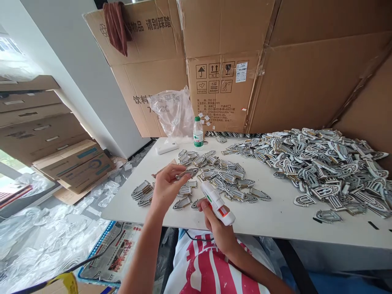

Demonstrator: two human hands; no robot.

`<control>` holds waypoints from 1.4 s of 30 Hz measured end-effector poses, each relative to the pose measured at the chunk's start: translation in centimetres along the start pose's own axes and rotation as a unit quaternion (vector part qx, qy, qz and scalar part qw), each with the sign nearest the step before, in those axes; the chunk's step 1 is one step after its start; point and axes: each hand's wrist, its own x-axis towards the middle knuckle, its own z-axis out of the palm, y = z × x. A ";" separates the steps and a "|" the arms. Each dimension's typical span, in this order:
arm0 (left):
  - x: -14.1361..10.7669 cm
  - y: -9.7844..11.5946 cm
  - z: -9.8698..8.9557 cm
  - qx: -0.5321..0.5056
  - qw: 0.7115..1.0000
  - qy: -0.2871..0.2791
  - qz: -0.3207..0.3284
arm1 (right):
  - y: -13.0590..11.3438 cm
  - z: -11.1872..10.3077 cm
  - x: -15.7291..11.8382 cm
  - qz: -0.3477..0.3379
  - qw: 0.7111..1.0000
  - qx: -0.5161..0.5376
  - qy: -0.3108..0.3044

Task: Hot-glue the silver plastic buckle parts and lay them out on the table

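While the fingers of the left hand [167, 183] cover one end of a small gray part [188, 173], the part's finer detail is hard to make out. The right hand [218, 228] hides the grip of a white glue gun [217, 201], and a brown cloth [116, 26] covers some lettering on the cardboard [226, 30] behind the table [263, 218]. At right, a large pile of similar parts [330, 167] is cut off by the frame.

The left hand pinches the gray part between thumb and fingertips, above the tabletop, with its exposed end jutting to the right. The right hand is wrapped around the glue gun, whose front end sits near the part, below and to its right, the two apart.

A middle cluster [226, 175] lies just beyond the hands, and a smaller stack [142, 192] sits left of the left wrist. The table's near edge passes beneath both forearms, close to a white-and-red shirt [211, 265]. White tabletop stretches between the middle cluster and the large pile; a green-capped bottle [198, 134] stands near the far edge.
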 end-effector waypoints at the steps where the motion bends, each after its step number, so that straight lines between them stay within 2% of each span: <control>1: -0.2 0.1 0.3 -0.001 1.000 -0.002 -0.002 | -0.1 0.0 0.0 0.000 1.000 0.001 0.001; 5: -0.9 0.3 1.0 -0.021 1.000 -0.003 -0.023 | -0.6 0.2 -0.1 0.008 1.000 0.003 0.011; 12: -2.0 1.0 1.1 -0.009 1.000 0.010 -0.017 | -0.4 0.1 0.0 0.011 0.998 -0.030 0.055; 21: -3.0 1.9 1.5 0.000 0.999 0.033 -0.009 | 0.3 -0.3 -0.2 0.025 0.998 -0.017 0.053; 26: -3.3 2.0 1.6 0.006 0.999 0.044 -0.005 | 0.1 -0.4 -0.3 0.004 0.998 -0.043 0.052; 30: -3.5 2.0 1.8 0.051 0.995 0.065 0.048 | -1.1 0.0 -0.4 0.014 0.998 -0.036 0.049; 36: -3.3 2.0 1.7 0.167 0.962 0.061 0.205 | -1.9 0.1 -0.3 0.021 0.999 -0.003 0.030; 42: -2.5 1.5 0.9 0.186 0.960 0.035 0.207 | -1.9 0.0 -0.2 0.025 0.999 0.026 0.017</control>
